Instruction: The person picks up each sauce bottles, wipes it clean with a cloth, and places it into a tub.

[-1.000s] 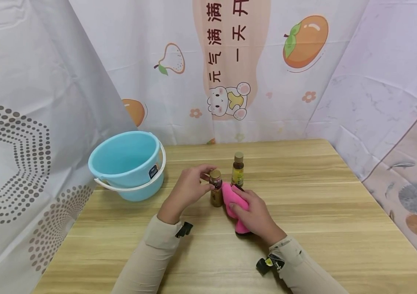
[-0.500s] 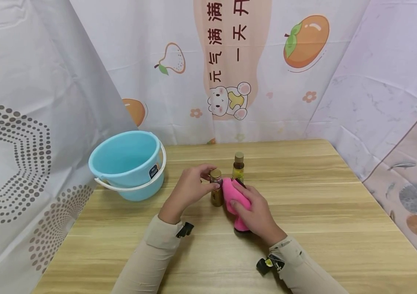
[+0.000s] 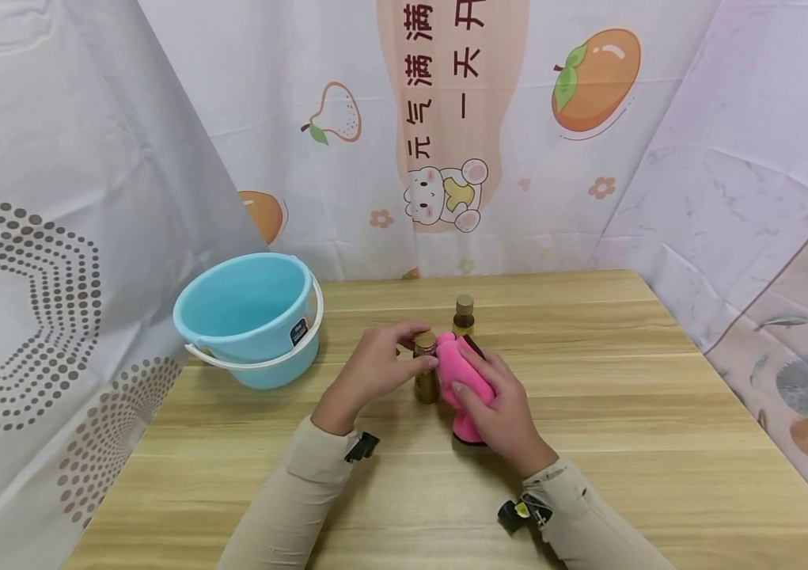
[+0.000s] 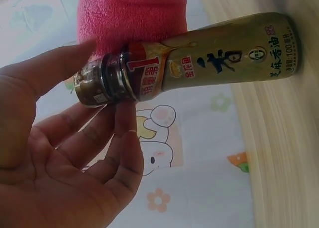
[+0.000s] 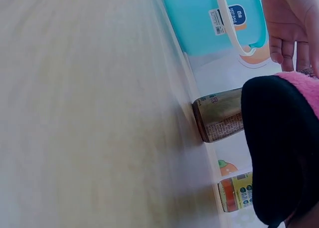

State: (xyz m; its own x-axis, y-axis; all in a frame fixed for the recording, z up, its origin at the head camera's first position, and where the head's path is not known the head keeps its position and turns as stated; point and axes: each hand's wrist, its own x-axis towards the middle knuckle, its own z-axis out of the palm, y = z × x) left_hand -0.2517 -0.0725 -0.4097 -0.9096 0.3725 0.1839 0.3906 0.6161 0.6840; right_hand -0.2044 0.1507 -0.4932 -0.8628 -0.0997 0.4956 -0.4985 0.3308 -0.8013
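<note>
My left hand point(image 3: 375, 364) pinches the neck of a small sesame oil bottle point(image 3: 427, 388) between thumb and fingers. Its gold-brown label point(image 4: 224, 53) faces the left wrist camera, and the base is on or close to the table. In my right hand point(image 3: 506, 408) I grip a folded, pink fuzzy cloth point(image 3: 457, 376) with a black side. The cloth's pink face point(image 4: 132, 18) lies against the bottle's neck in the left wrist view. Behind the cloth stands a second bottle point(image 3: 464, 323), brown with a yellow label; the cloth covers its lower part in the head view.
A light blue bucket point(image 3: 271, 368) with a white handle stands at the back left of the wood-grain table point(image 3: 589, 356). Printed curtains point(image 3: 347, 174) hang behind and at both sides.
My left hand and the sesame oil bottle have shifted slightly right. The cloth has moved up and slightly right in my right hand, hiding more of the second bottle.
</note>
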